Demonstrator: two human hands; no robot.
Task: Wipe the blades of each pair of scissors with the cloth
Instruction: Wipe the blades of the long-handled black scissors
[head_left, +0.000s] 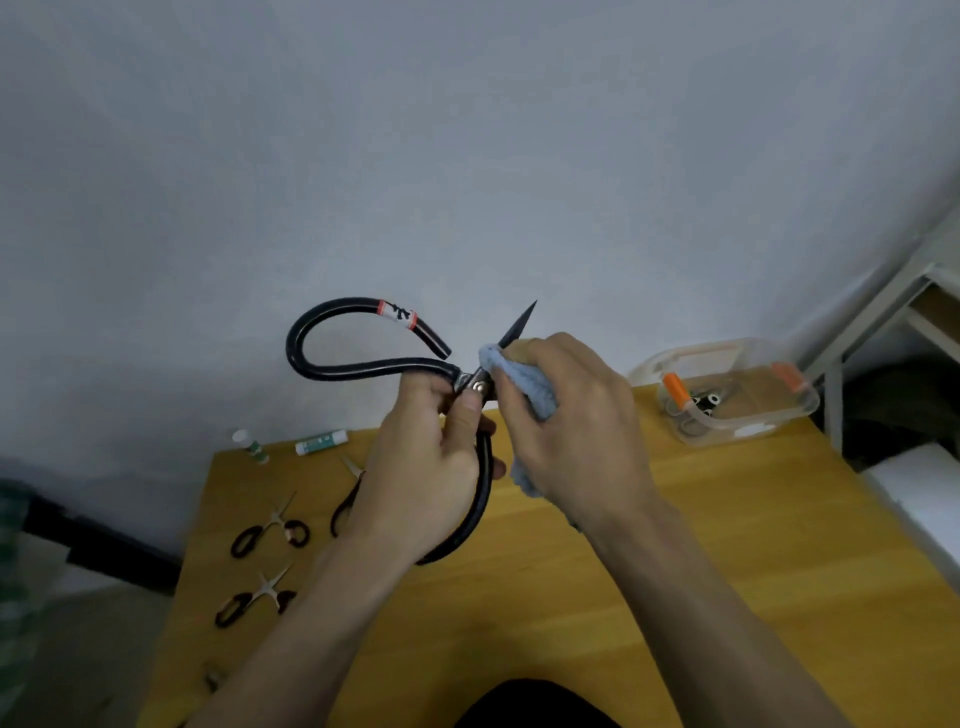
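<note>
Above a yellow wooden table (727, 545), a person holds a large pair of black-handled scissors (363, 364) up near the middle of the view, the blade tip pointing toward one o'clock. The left hand (431, 467) grips the scissors at the pivot, its thumb pressed just beside the rivet and its fingers curled round the lower handle loop. The right hand (571, 415) pinches a light blue cloth (524, 384) around the blades, fingers curled and pressed together, so that only the dark tip shows past the fold. Judging by this hold, the wipe is best drawn from pivot to tip with the cloth folded over the blunt back, keeping the fingers off the cutting edge, while the left hand keeps the pivot steady. At eight o'clock on the table lie three smaller pairs of scissors (270, 532), apparently waiting or already done; which cannot be told. A clear plastic box (727, 395) with orange clips sits at three o'clock, and two small tubes (317, 442) rest at nine o'clock.
</note>
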